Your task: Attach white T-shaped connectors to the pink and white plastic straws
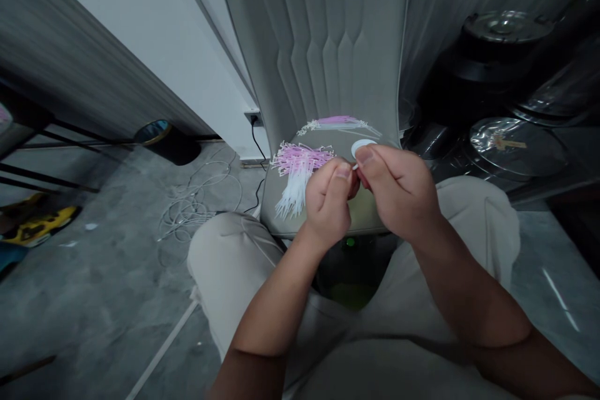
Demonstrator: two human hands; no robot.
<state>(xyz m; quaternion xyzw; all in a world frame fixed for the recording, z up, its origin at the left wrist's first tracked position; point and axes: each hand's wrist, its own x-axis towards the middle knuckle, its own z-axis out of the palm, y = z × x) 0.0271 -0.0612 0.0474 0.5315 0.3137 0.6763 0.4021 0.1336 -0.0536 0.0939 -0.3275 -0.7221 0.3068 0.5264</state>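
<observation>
My left hand (pixel 332 197) and my right hand (pixel 405 190) meet above the chair seat, both closed with thumbs and fingers pinched. A short bit of a thin white piece (pixel 355 167) shows between the fingertips; the rest of it is hidden. Just past my right thumb is a flat white disc (pixel 362 146); whether that hand grips it I cannot tell. Left of my hands, a heap of thin pink and white sticks (pixel 300 169) lies fanned out on the seat. Farther back, a smaller row of similar sticks (pixel 337 122) lies near the backrest.
The grey padded chair (pixel 323 31) faces me, its seat between my knees. Coiled pale cable (pixel 197 200) lies on the floor at left, near a dark bin (pixel 167 140). A black cord runs from a wall socket (pixel 254 119). Plastic-wrapped round items (pixel 506 144) stand at right.
</observation>
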